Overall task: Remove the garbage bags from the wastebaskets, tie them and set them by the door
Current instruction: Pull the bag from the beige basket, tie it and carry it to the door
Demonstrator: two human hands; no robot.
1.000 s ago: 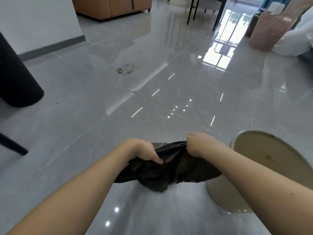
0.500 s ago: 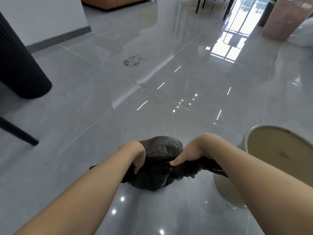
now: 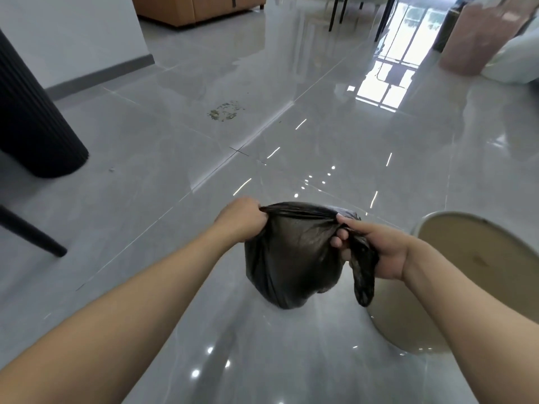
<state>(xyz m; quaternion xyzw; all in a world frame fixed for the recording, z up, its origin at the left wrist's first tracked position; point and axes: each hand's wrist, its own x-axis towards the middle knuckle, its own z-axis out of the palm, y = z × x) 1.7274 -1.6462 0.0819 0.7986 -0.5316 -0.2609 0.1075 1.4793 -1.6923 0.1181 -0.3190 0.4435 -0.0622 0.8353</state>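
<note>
Change since earlier frames: the garbage bag [image 3: 291,258] has gone from a low, bunched mass under both hands to a hanging pouch; the hands have drawn apart and the bag mouth is now stretched into a taut band between them.
Meaning for the task: judged from this, the bag is already out of its wastebasket and the tying step is in progress; no knot is visible yet.
Garbage bag, position: held in the air above the floor [image 3: 320,141], just left of the wastebasket [image 3: 466,258], body hanging below the stretched mouth.
Garbage bag, contents: thin black film, bulging at the bottom; something is inside, but what it is cannot be told.
Left hand [image 3: 240,220]: clenched around the left end of the gathered mouth.
Right hand [image 3: 376,252]: grasping the right end of the mouth; index finger extended along the band, other fingers curled round a loose tail of film that hangs down past the palm.
Wastebasket, state: round, cream-coloured, standing upright on the floor at the right; no liner visible; its inside shows only a small dark mark.
Pink bin [image 3: 478,36]: stands far off at the upper right, contents not visible.
White bag [image 3: 513,62]: lies just beside the pink bin, full-looking; whether it is tied cannot be told.
Floor debris [image 3: 226,111]: a small scattered patch well ahead of the bag.
Remaining work, as judged: finish the knot and carry the bag to the door; no door can be identified with certainty here.
</note>
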